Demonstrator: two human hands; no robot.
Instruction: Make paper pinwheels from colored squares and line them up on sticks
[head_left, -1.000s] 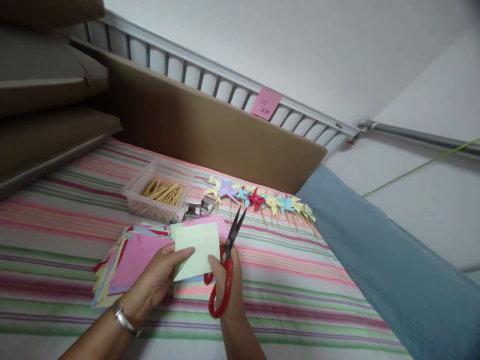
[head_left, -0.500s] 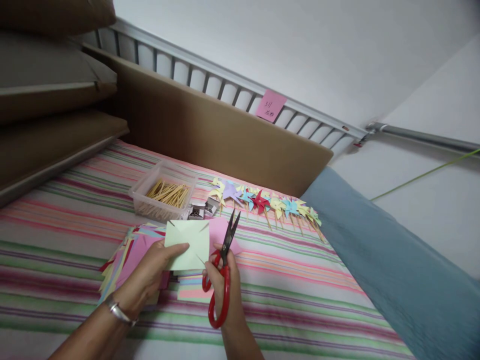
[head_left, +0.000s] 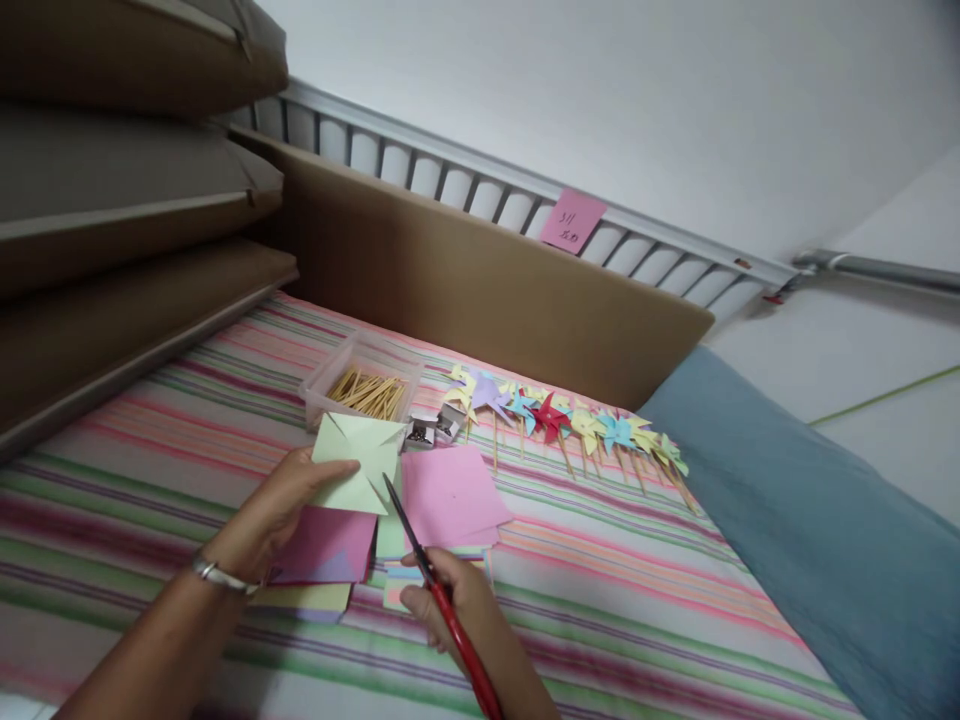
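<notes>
Striped cloth (head_left: 637,600), pinwheels (head_left: 551,417), stick box (head_left: 316,402) behind green paper (head_left: 364,455) in left grip (head_left: 289,490), scissors (head_left: 407,523) in right grip (head_left: 465,590)

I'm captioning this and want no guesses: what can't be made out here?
All in the head view:
Scissors: handle end cut off by the bottom edge.
Left hand: part hidden behind the green sheet.
Note: writing too small and blurred.
Small boxes: contents too small to identify.
</notes>
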